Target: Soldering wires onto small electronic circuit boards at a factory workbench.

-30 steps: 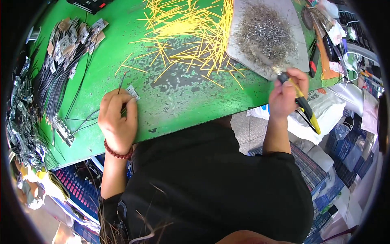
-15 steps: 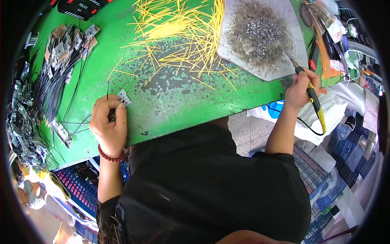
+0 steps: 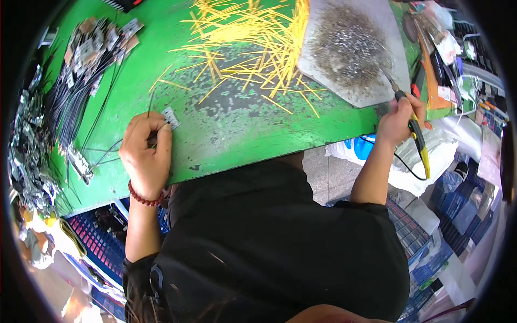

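Note:
My left hand [image 3: 144,153] rests near the front edge of the green table [image 3: 242,142], thumb and fingers pinched together. A black wire [image 3: 150,101] sticks out beyond its fingers, and a small pale circuit board [image 3: 170,117] lies against the thumb tip; the fingers hide how the two meet. In my right hand [image 3: 397,123] is a yellow-and-black soldering iron [image 3: 418,141]. Its metal tip points away from me over the edge of a heap of grey-brown solder residue [image 3: 347,46], which lies on a pale sheet [image 3: 355,98].
Many thin yellow tubes [image 3: 231,35] are scattered across the far middle. Black wires [image 3: 83,105] with small boards lie bundled at left, beside a pile of dark shiny parts [image 3: 32,151]. Tools and an orange board [image 3: 429,75] line the right side. Below stands a blue basket [image 3: 97,239].
The whole view has shifted slightly, with the far table contents sliding up and right. Both hands keep their grips, and the iron's tip stays by the residue heap.

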Demonstrator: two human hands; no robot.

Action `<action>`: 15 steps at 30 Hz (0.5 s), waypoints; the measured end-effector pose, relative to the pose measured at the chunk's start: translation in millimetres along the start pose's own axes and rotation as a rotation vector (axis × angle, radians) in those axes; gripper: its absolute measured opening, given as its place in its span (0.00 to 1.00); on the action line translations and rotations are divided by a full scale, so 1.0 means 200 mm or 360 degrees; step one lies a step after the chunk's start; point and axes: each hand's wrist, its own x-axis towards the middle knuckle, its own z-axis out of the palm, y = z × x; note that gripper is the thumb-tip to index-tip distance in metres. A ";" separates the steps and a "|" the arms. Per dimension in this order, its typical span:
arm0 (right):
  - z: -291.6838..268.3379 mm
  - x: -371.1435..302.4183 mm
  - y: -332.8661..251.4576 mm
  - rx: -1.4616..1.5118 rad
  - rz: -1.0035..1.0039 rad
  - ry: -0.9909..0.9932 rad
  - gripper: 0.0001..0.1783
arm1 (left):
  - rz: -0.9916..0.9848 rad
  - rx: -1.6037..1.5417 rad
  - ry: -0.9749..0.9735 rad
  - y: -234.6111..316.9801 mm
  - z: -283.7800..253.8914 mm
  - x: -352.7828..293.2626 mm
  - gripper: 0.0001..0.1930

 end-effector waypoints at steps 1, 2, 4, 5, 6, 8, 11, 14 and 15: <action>0.00 -0.01 0.01 0.0015 0.0017 -0.0027 0.04 | -0.0009 0.0021 0.0005 0.00 -0.01 0.00 0.02; 0.03 -0.02 -0.01 0.0012 -0.0036 0.0010 0.04 | -0.0015 -0.0013 0.0010 0.01 -0.01 0.00 0.02; 0.05 -0.07 -0.06 0.0135 -0.0031 -0.0193 0.04 | 0.0034 -0.0054 0.0008 -0.01 0.01 0.02 0.03; 0.06 -0.10 -0.12 0.0227 -0.0004 -0.0240 0.04 | 0.0076 -0.0103 -0.0037 -0.01 0.02 0.05 0.03; 0.11 -0.16 -0.18 0.0369 0.0000 -0.0371 0.05 | 0.0078 -0.0118 -0.0052 -0.02 0.02 0.06 0.04; 0.23 -0.28 -0.21 0.0541 -0.0029 -0.0602 0.08 | 0.0124 -0.0111 0.0032 -0.03 0.02 0.03 0.04; 0.41 -0.47 -0.38 0.0783 0.0192 -0.1066 0.16 | 0.0130 -0.0135 0.0069 -0.05 0.04 0.01 0.04; 0.52 -0.58 -0.45 0.0761 0.0084 -0.1375 0.17 | 0.0105 -0.0153 0.0091 -0.06 0.03 0.01 0.04; 0.55 -0.60 -0.46 0.0757 0.0090 -0.1442 0.18 | 0.0113 -0.0130 0.0098 -0.07 0.03 0.02 0.04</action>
